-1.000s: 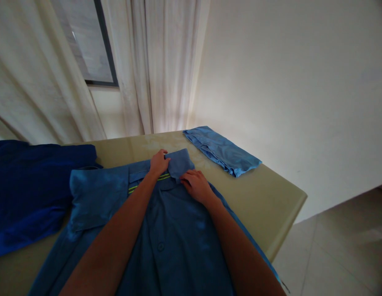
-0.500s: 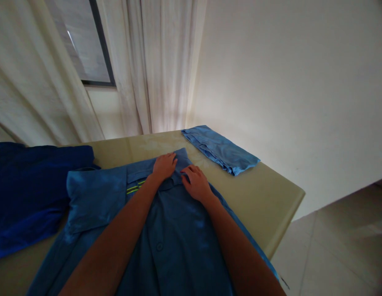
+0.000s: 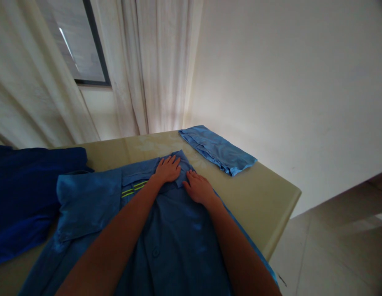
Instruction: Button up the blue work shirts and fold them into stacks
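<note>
A blue buttoned garment (image 3: 178,230) lies spread on the table (image 3: 255,197), with its far edge turned over in a fold. Yellow-green stripes (image 3: 132,189) show beside my left forearm. My left hand (image 3: 168,169) rests flat on the folded far part, its fingers spread. Just to the right, my right hand (image 3: 199,187) lies on the garment's right edge with the fingers stretched out. Neither hand grips the cloth. On the left side, a wide flap (image 3: 89,205) of the same blue cloth is folded inward. My forearms hide some of the middle.
A folded light-blue cloth piece (image 3: 220,150) lies near the table's back right edge. Darker blue fabric (image 3: 27,197) lies at the left. Behind the table hang pale curtains (image 3: 163,70) by a window, and a white wall (image 3: 271,82) stands to the right.
My fingers have straightened and flattened onto the cloth, the right hand's from a curled pose. The fold under them lies smoother. The view has shifted slightly.
</note>
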A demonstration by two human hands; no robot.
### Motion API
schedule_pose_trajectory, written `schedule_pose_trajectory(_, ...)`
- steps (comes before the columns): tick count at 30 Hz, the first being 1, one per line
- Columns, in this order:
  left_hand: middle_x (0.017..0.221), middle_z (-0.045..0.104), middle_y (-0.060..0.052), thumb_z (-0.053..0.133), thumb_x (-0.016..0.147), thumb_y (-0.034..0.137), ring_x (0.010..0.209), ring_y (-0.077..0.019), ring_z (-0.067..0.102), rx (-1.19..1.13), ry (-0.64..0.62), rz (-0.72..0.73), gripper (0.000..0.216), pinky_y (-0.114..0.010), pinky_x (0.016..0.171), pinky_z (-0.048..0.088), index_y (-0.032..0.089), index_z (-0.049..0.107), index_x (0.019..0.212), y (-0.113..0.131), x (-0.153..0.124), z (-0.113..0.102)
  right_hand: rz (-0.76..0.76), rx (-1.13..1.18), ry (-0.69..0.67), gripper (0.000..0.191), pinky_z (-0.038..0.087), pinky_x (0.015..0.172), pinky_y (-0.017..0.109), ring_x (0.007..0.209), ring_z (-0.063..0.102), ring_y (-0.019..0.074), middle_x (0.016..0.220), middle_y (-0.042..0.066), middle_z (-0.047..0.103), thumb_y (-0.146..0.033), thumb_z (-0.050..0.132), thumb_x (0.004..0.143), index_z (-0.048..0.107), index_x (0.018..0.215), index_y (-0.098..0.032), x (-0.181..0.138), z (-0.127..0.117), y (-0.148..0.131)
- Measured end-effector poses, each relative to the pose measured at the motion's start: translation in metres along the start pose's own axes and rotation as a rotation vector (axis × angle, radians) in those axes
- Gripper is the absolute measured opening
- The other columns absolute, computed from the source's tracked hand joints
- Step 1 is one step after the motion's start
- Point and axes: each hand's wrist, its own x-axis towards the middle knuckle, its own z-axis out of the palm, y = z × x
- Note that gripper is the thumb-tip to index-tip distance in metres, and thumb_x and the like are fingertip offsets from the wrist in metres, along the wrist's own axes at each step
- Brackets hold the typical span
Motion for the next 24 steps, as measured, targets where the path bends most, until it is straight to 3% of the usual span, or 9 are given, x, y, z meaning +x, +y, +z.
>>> schedule_pose_trajectory(3,0.163,0.04,-0.015,0.035,0.101,0.04,0.151,-0.0341,0.036,-0.001,0.042,-0.012,0.057,-0.056,0.124,0.02,0.019,0.045,0.153,0.006,0.017,0.002,0.045,0.005,0.067,0.06,0.025,0.124,0.047,0.151,0.036,0.0295,0.162,0.017,0.039,-0.044,0.037,0.106,0.041,0.157,-0.011,0.002,0.002,-0.002)
schedule_pose_trajectory(6,0.166,0.035,-0.012,0.035,0.102,0.04,0.153,-0.0308,0.031,-0.01,0.039,0.031,0.058,-0.051,0.126,0.016,0.019,0.043,0.155,0.011,0.028,0.007,0.072,0.03,0.037,0.069,0.017,0.126,0.05,0.156,0.023,0.0301,0.167,0.017,0.027,-0.051,0.037,0.106,0.031,0.161,-0.009,0.002,0.008,-0.004)
schedule_pose_trajectory(11,0.167,0.034,-0.009,0.037,0.101,0.044,0.155,-0.0304,0.028,-0.02,0.004,0.043,0.06,-0.052,0.126,0.015,0.023,0.042,0.157,0.007,0.033,0.017,0.156,0.053,0.101,0.077,0.015,0.126,0.049,0.157,0.021,0.0296,0.167,0.019,0.027,-0.059,0.034,0.105,0.03,0.161,-0.007,0.0,0.022,-0.007)
schedule_pose_trajectory(15,0.167,0.031,-0.011,0.036,0.101,0.05,0.155,-0.0325,0.026,-0.031,-0.006,0.054,0.064,-0.054,0.126,0.015,0.02,0.04,0.158,0.003,0.033,0.019,0.173,0.064,0.109,0.082,0.016,0.127,0.047,0.157,0.02,0.0288,0.168,0.017,0.026,-0.065,0.033,0.103,0.028,0.163,-0.009,-0.014,0.019,-0.005)
schedule_pose_trajectory(18,0.168,0.031,-0.01,0.034,0.101,0.053,0.156,-0.0322,0.025,-0.039,-0.009,0.053,0.066,-0.055,0.126,0.015,0.021,0.039,0.158,0.003,0.034,0.019,0.164,0.046,0.079,0.087,0.016,0.127,0.046,0.157,0.019,0.0286,0.169,0.015,0.023,-0.069,0.033,0.101,0.025,0.164,-0.009,-0.051,0.01,0.006)
schedule_pose_trajectory(24,0.167,0.032,-0.01,0.036,0.101,0.053,0.155,-0.032,0.027,-0.051,-0.007,0.054,0.066,-0.055,0.126,0.015,0.02,0.04,0.158,0.001,0.035,0.019,0.263,-0.027,0.062,0.083,0.019,0.128,0.047,0.157,0.021,0.0275,0.169,0.007,0.02,-0.068,0.035,0.101,0.019,0.166,-0.019,-0.176,-0.002,0.024)
